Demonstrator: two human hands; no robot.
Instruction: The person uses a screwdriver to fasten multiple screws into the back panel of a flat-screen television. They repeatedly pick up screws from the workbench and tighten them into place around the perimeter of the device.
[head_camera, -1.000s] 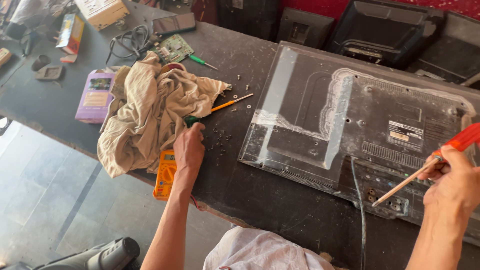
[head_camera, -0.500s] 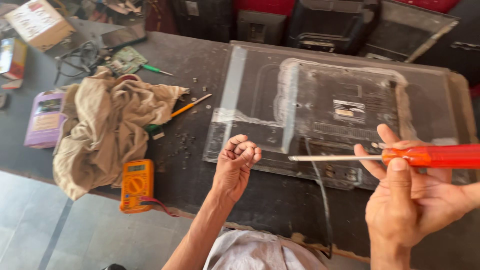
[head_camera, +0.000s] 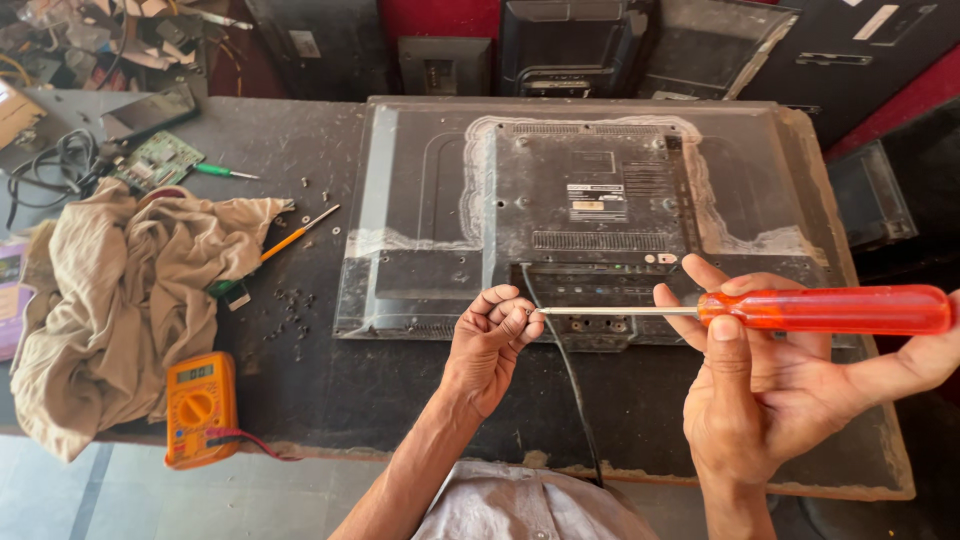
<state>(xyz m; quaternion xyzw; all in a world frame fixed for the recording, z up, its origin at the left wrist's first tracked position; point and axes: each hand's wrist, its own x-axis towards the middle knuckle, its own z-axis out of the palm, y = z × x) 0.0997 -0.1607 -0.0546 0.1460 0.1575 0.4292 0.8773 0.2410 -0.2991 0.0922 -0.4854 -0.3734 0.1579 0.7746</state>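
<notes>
My right hand (head_camera: 770, 400) grips a long screwdriver with a clear red handle (head_camera: 825, 310), held level with its shaft pointing left. My left hand (head_camera: 490, 345) is curled, thumb and forefinger pinched at the tip of the shaft (head_camera: 535, 313); anything between them is too small to tell. Both hands hover over the near edge of a flat television (head_camera: 600, 190) lying face down on the dark table (head_camera: 380, 390). A black cable (head_camera: 570, 390) runs from the set's lower middle towards me.
A beige cloth (head_camera: 120, 300) lies crumpled at the left, an orange multimeter (head_camera: 200, 405) below it. Loose screws (head_camera: 290, 305), a thin orange screwdriver (head_camera: 300, 232), a green one (head_camera: 225, 172) and a circuit board (head_camera: 160, 160) lie nearby. Other screens (head_camera: 570, 45) stand behind.
My left hand has left the screws by the cloth and come up to the screwdriver's tip. My right hand has swung the screwdriver level. The view has shifted right.
</notes>
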